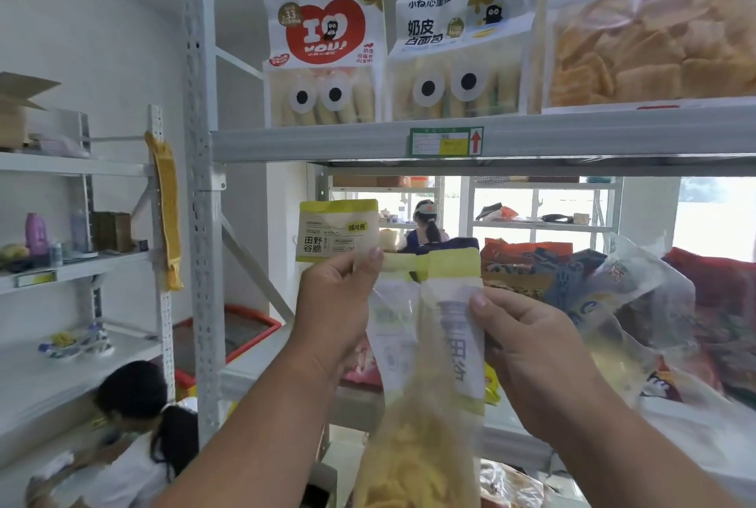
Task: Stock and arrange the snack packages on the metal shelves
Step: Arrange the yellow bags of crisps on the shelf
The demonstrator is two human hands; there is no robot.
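Note:
My left hand (pixel 333 303) pinches the top of a yellow-and-white snack bag (pixel 337 230) held up below the upper metal shelf (pixel 327 141). My right hand (pixel 527 348) grips a second, similar yellow-topped bag (pixel 450 327), which hangs down between my hands with yellow chips showing through its clear lower part. On the upper shelf stand a red-heart bread bag (pixel 325 53), a white bread bag with googly eyes (pixel 454 45) and a large bag of orange crisps (pixel 650 24). The middle shelf to the right holds a heap of mixed snack bags (pixel 613 294).
A white upright post (pixel 200 180) stands left of my hands. A second shelf unit (pixel 73 262) at far left carries bottles and small items. One person (pixel 122 438) crouches at lower left; another person (pixel 425 227) stands behind the shelves. A red-rimmed freezer (pixel 249 327) sits beyond.

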